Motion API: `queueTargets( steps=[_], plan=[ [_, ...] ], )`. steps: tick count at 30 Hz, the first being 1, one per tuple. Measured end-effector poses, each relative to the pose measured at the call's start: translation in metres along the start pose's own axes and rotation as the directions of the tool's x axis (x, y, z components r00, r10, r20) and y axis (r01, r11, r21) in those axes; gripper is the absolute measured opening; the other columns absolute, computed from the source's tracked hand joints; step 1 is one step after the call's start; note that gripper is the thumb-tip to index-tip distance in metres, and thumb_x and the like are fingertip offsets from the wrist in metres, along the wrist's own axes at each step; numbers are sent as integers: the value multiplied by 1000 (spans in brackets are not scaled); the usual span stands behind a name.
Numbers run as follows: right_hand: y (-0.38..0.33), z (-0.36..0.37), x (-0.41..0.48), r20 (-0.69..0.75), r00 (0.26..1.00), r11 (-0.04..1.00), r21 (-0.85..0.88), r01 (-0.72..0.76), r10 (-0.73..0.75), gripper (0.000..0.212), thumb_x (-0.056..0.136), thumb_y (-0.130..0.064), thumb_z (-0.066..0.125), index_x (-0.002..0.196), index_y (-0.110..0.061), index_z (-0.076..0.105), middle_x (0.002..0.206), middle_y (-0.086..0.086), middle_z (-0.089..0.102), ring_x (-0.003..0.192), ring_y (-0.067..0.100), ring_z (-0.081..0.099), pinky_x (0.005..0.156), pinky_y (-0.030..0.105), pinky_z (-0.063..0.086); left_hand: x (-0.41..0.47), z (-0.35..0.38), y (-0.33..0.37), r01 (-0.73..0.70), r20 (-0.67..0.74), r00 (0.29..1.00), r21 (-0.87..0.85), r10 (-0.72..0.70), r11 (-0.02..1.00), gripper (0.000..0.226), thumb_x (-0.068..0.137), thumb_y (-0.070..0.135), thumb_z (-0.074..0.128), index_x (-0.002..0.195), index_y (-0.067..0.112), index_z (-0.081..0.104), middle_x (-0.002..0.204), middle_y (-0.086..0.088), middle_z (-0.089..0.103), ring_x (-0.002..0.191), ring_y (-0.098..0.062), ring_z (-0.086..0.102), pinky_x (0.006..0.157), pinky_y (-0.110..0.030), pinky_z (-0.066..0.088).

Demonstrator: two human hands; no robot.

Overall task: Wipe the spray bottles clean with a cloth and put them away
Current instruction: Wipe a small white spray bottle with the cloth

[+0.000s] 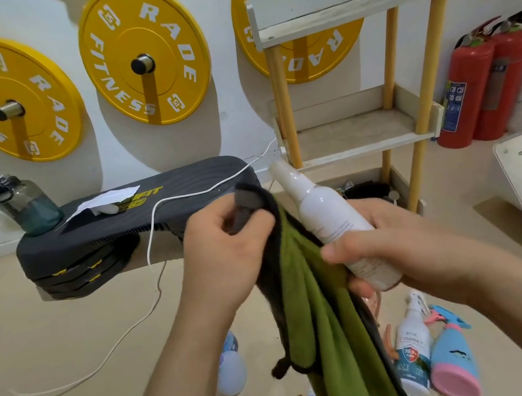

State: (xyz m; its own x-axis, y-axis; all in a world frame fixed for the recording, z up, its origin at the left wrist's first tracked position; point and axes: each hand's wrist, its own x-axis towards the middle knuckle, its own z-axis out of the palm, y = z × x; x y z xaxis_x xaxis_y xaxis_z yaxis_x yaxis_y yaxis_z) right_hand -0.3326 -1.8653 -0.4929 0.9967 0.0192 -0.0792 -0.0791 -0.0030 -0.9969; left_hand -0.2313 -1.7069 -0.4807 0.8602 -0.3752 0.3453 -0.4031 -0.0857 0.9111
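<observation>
Wiping step: right hand (378, 244) grips white plastic spray bottle (328, 217), left hand (225, 238) pinches green-and-black cloth (304, 280). Next: probably rub the bottle, then shelve it.

The white spray bottle (328, 217) is smooth, glossy plastic. The cloth (306, 294) is fuzzy green pile, edged in dark matt fabric. At one o'clock the shelf (356, 133) has scuffed matt white boards on smooth yellow posts. At eleven o'clock the weight plates (124, 48) are matt yellow with shiny metal hubs (143, 64).
</observation>
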Motion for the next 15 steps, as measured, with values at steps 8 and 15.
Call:
queueTargets(
  steps=[8, 15],
  plan=[
    [-2, 42, -1, -298, 943, 901, -433, 4, -148, 37, 91, -63, 41, 101, -29, 53, 85, -2, 61, 71, 13, 63, 65, 41, 58, -6, 17, -3, 355, 50, 931, -359, -362, 863, 18, 88, -8, 57, 96, 2, 70, 83, -15, 72, 75, -23, 68, 66, -34, 58],
    [12, 28, 12, -491, 841, 784, -605, -141, -227, 42, 91, -66, 28, 106, -31, 45, 87, -9, 60, 76, 9, 59, 65, 35, 48, -16, 20, -1, 364, 271, 923, -395, -272, 844, 38, 94, -5, 39, 105, 5, 74, 98, -7, 76, 89, -17, 72, 73, -27, 60]
  ],
)
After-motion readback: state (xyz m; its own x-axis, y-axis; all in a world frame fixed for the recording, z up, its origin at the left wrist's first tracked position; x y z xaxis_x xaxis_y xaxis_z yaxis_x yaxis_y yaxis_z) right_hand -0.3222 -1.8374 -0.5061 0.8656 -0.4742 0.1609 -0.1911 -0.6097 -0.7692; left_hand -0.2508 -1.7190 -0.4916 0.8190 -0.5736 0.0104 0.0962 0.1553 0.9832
